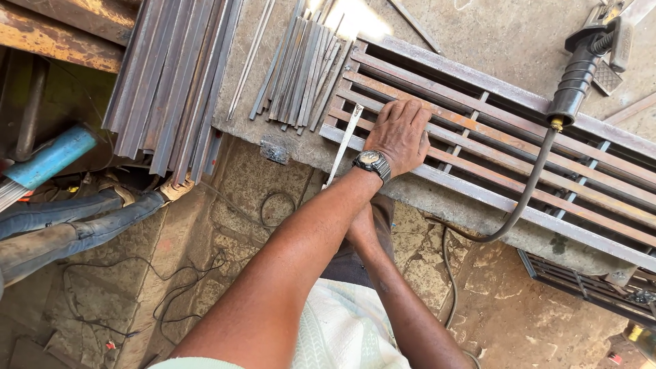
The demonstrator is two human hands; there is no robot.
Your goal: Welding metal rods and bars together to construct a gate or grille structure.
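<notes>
My left hand (400,133), with a wristwatch (372,162) on its wrist, lies flat and palm down on a rusty steel grate (519,147) of long parallel bars on a concrete slab. It grips nothing. A thin pale metal strip (343,145) leans across the grate's near left corner, just left of that hand. My right hand (362,229) is lower, mostly hidden under my left forearm by my trousers. What it holds is hidden.
A black handled tool (579,72) lies on the grate's far right; its cable (526,198) hangs over the slab edge. Long flat bars (171,75) and several shorter ones (301,68) lie at the left. Another person's legs (75,225), a blue pipe (49,157), floor wires (171,287), second grate (588,287).
</notes>
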